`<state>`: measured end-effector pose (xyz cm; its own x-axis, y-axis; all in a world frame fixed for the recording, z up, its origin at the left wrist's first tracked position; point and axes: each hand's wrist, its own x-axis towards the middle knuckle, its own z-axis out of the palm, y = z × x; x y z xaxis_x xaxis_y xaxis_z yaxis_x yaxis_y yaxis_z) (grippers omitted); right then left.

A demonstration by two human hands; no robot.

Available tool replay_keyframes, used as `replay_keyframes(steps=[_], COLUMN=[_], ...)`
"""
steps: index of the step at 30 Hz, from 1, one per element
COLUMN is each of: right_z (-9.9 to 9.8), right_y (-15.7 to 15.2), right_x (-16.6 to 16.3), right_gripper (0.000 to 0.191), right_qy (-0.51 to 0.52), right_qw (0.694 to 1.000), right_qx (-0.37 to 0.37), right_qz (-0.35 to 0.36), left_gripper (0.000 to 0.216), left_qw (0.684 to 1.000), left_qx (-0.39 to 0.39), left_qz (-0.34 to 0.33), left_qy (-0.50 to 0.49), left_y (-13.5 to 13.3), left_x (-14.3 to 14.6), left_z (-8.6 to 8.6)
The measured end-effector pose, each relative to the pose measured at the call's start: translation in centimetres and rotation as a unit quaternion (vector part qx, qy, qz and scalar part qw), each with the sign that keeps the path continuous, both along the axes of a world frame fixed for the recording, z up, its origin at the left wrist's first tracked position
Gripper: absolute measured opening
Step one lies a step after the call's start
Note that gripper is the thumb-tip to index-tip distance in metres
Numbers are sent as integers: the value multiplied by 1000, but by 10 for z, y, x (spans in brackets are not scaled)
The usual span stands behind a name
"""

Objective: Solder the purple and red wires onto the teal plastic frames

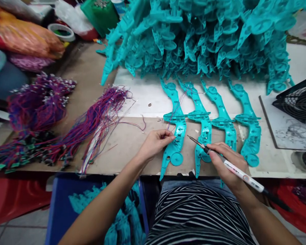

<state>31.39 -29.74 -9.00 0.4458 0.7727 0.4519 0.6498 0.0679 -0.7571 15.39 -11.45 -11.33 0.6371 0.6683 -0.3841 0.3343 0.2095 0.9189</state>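
Teal plastic piece (pixel 177 131) lies flat on the bench (pixel 127 153), touching the left hand (pixel 155 143), whose fingertips pinch thin wires (pixel 173 115) against it. The right hand (pixel 225 165) grips a soldering iron (pixel 238 172) pen-style, with its tip angled left toward the piece. Three similar pieces (pixel 225 119) lie alongside.

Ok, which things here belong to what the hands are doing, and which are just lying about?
In use: left hand pinching thin wires on the leftmost teal part; right hand holding the soldering iron.
Lying about: teal parts pile, wire bundles, fan, tape roll.
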Motion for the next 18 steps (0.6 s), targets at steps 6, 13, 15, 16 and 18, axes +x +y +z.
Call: replay_keyframes(steps=[6,13,15,16,18], right_z=[-4,-20,-22,-23,-24], right_y=[3,12,14,14,15], right_x=[-5,-1,-1,-1,-1], right_gripper=[20,20,21,21,22], right_qy=[-24,-54,-57,-55,-50], right_qw=[999,997,997,997,997], right_qx=[20,26,29,27,18], right_qz=[41,39,44,46,52], left_gripper=[16,7,7,7,6], left_qw=[998,991,991,990,989], left_qx=[53,126,128,133,144], left_qz=[-14,-15,-18,-19,-20], left_qy=[26,33,34,34,32], left_y=[-3,5,7,7,7], left_x=[1,16,20,20,20], left_z=[-1,-3,-6,-7,-9])
